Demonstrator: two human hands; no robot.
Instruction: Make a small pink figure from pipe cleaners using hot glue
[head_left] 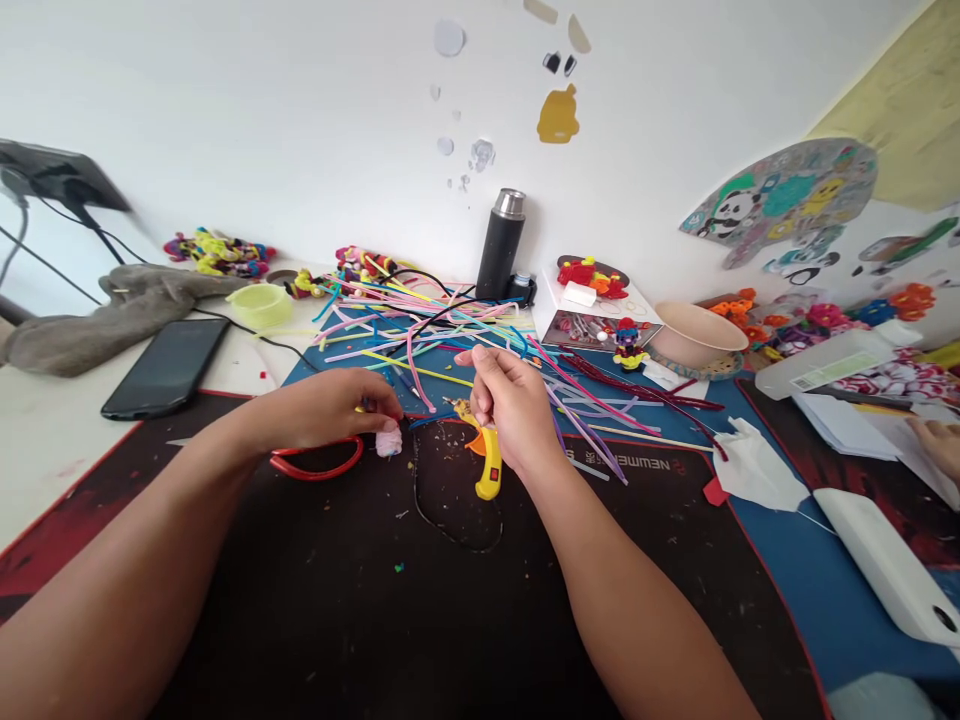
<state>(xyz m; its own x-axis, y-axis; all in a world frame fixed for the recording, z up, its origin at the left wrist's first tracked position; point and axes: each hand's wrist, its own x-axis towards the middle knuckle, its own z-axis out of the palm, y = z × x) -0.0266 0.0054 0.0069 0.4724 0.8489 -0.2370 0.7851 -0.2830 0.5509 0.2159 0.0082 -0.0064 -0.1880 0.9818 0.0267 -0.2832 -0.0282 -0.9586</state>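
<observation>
Fingertips of my left hand (364,405) pinch a small pale pink fuzzy piece (388,440), its top hidden under them. My right hand (510,400) is raised with thumb and forefinger pressed together; whatever may be between them is too small to see. Beside and partly behind the right hand lies a yellow glue gun (489,475), its dark cord (427,515) looping over the black mat (360,620). Red-handled scissors (319,472) rest under my left wrist. Many coloured pipe cleaners (442,325) are heaped beyond both hands.
A black thermos (500,245) stands by the wall. At left are a phone (166,368) and a yellow-green bowl-like ring (260,305). Rightward sit a beige bowl (701,335), a small fuzzy figure (628,343), a crumpled tissue (759,468) and a white device (885,565). Another person's hand (941,448) shows at the right edge.
</observation>
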